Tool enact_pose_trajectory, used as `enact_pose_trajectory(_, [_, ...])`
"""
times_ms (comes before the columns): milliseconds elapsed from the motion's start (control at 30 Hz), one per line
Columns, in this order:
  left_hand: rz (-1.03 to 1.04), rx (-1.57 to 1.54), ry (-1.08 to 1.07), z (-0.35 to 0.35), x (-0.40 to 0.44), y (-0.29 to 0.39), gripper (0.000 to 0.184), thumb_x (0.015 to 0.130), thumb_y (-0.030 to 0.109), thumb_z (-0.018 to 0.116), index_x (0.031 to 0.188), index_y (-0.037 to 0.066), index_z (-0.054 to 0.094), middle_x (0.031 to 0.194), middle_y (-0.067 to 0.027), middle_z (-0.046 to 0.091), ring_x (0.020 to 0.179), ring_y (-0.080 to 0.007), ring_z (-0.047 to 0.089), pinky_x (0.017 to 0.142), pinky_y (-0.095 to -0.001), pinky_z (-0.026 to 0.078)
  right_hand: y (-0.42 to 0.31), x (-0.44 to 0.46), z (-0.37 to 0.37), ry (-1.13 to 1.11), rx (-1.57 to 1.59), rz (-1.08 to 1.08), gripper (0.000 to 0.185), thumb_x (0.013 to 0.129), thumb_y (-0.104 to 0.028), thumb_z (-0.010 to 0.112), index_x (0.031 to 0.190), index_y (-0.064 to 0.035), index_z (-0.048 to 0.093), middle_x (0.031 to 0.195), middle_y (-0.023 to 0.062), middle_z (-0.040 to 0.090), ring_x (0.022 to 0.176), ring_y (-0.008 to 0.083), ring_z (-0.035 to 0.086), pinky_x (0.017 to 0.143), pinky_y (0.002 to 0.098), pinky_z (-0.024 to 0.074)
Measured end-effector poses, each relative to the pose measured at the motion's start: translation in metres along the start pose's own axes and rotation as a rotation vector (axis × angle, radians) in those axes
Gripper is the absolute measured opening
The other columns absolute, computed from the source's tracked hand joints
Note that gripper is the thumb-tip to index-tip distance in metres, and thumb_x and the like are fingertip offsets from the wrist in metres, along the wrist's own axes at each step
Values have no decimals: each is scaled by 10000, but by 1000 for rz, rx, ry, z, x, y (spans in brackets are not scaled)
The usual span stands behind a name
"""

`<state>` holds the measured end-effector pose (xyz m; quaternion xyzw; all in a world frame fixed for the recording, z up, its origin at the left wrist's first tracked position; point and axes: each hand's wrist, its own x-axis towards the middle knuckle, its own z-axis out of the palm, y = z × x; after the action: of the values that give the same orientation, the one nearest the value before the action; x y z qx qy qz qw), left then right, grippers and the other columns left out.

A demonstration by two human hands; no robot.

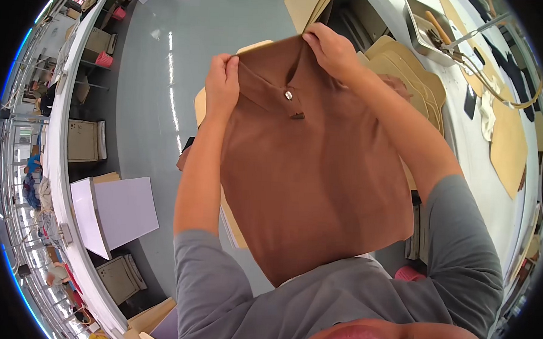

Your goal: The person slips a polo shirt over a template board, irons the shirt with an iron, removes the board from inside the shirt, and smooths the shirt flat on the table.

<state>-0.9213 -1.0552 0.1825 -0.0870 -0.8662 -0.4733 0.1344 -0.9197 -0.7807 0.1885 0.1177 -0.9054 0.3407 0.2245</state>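
Observation:
A brown polo shirt (319, 165) hangs spread out in front of me, its collar end held up at the far side. My left hand (223, 84) pinches the collar's left corner between thumb and fingers. The other corner of the collar is gripped by my right hand (334, 51). Between the hands the neck opening (292, 65) gapes, with a small shiny white spot (288, 95) and a dark tab (297, 116) on the placket below it. The shirt's lower end reaches down to my grey shirt (333, 291).
To the right, a white worktable (484, 147) carries a metal tray (417, 31) with tools, a dark phone (470, 102) and tan cardboard patterns (511, 142). More cardboard shapes (430, 67) lie behind the shirt. At left are a long white table edge (60, 138) and a pale box (123, 212).

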Motion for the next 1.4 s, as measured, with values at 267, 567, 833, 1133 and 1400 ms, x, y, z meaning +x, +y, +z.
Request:
enact_pose_trajectory(267, [32, 393, 67, 40, 49, -49, 354, 1049, 426, 512, 1211, 132, 626, 960, -45, 744, 804, -298, 681, 778, -412, 523, 33, 54, 62, 113, -362, -27, 301, 1033, -389, 553, 1142, -116, 619, 1064, 53, 676, 821, 344, 670, 714, 411, 560])
enact_pose_trajectory(567, [-356, 819, -153, -125, -94, -103, 796, 987, 502, 597, 1541, -35, 403, 1561, -209, 469, 1435, -348, 458, 1174, -417, 379, 162, -93, -107, 20, -505, 350, 537, 936, -375, 684, 1396, -112, 600, 1308, 142, 645, 1160, 348, 626, 964, 430, 528])
enact_pose_trajectory(833, [-231, 455, -43, -181, -185, -106, 506, 989, 308, 657, 1384, 3, 579, 1338, -161, 626, 1206, -341, 607, 1042, -416, 483, 147, -142, -158, -266, -228, 61, 473, 889, -118, 658, 1360, -108, 619, 1419, 107, 588, 1295, 335, 551, 1085, 398, 462])
enact_pose_trajectory(1133, [259, 718, -136, -175, -209, -67, 79, 815, 94, 774, 888, 77, 750, 1178, 18, 728, 1130, -221, 662, 976, -342, 496, 122, -126, -172, -381, -529, -281, 126, 876, -40, 576, 994, -48, 618, 1081, 85, 655, 1022, 310, 612, 853, 380, 510])
enact_pose_trajectory(1400, [-296, 521, -58, -192, -266, -44, 275, 903, 263, 718, 1138, 123, 745, 1142, -36, 747, 982, -261, 689, 837, -350, 537, 155, -201, -190, -306, -362, -57, 409, 961, -87, 628, 1363, -36, 572, 1367, 138, 608, 1173, 360, 617, 995, 409, 499])
